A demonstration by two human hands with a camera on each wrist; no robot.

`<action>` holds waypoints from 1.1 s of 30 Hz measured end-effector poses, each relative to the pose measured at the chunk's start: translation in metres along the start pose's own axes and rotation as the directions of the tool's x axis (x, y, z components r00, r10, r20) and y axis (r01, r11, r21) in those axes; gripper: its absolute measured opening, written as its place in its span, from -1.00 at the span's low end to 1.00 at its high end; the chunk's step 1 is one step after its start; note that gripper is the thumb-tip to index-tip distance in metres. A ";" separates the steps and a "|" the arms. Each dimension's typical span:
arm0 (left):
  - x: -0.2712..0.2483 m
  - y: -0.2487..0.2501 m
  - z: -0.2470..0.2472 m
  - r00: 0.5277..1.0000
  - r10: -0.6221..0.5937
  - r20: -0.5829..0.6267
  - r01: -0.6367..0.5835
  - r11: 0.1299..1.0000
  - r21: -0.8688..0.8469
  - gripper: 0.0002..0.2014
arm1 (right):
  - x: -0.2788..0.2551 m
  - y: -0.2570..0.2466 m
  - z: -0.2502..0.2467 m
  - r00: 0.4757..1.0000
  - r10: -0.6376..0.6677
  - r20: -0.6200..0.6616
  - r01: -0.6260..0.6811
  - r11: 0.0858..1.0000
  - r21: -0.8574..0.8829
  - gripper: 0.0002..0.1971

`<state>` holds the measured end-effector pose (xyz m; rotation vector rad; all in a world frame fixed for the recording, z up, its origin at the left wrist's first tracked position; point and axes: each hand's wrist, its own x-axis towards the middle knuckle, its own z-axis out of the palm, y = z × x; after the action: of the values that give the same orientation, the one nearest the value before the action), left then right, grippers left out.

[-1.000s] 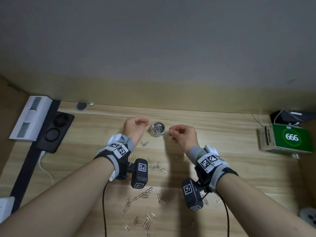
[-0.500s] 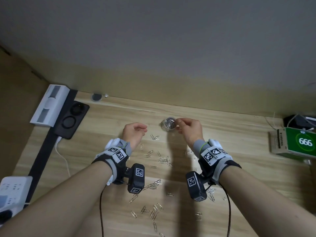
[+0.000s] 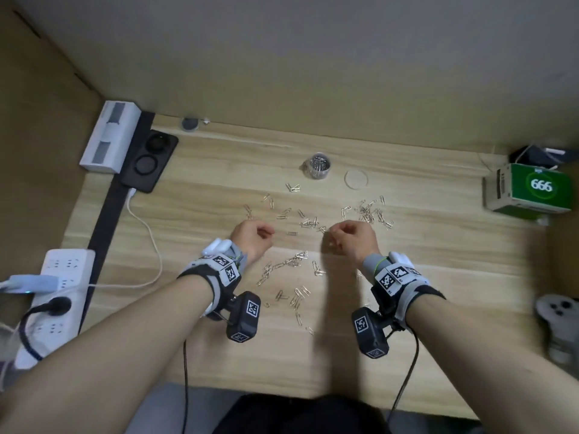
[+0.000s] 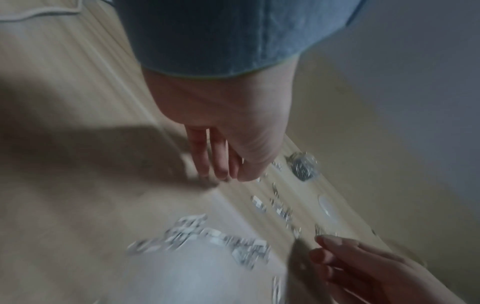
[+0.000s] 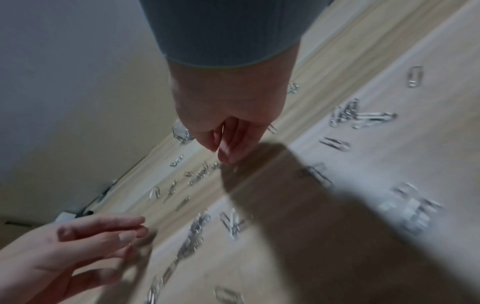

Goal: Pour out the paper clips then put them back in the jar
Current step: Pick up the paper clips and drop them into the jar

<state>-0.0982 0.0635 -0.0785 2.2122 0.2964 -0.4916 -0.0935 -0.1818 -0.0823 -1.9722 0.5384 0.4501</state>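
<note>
A small clear jar (image 3: 317,166) stands upright and uncovered at the back of the wooden table (image 3: 438,245), with several paper clips in it. Its round lid (image 3: 356,179) lies just to the right. Loose paper clips (image 3: 369,211) lie scattered in front of it. My left hand (image 3: 253,236) is low over the clips with loosely curled fingers (image 4: 207,164) pointing down at the table. My right hand (image 3: 347,238) has its fingertips (image 5: 226,156) bunched at the table beside some clips. Blur hides whether it pinches one. The jar (image 4: 302,166) is well beyond both hands.
On the right edge of the table sit a green box (image 3: 529,187) and a grey controller (image 3: 557,311). A white power strip (image 3: 59,292), a black charging pad (image 3: 150,161), a white box (image 3: 109,136) and a white cable (image 3: 147,239) line the left side. Cardboard walls close in the sides.
Both hands have drawn back from the jar toward me, down to the scattered clips. Half a second ago the right hand was at the jar's mouth. The view has tilted down.
</note>
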 end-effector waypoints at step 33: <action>-0.089 -0.087 0.007 0.912 0.409 -0.030 -0.378 0.867 0.325 -0.54 | -0.092 0.066 0.066 0.948 -0.318 -0.009 0.290 0.876 -0.385 -0.81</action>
<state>-0.2115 0.1083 -0.1026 2.5250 -0.2037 -0.2123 -0.2113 -0.1330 -0.1104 -2.4056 0.1804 0.2990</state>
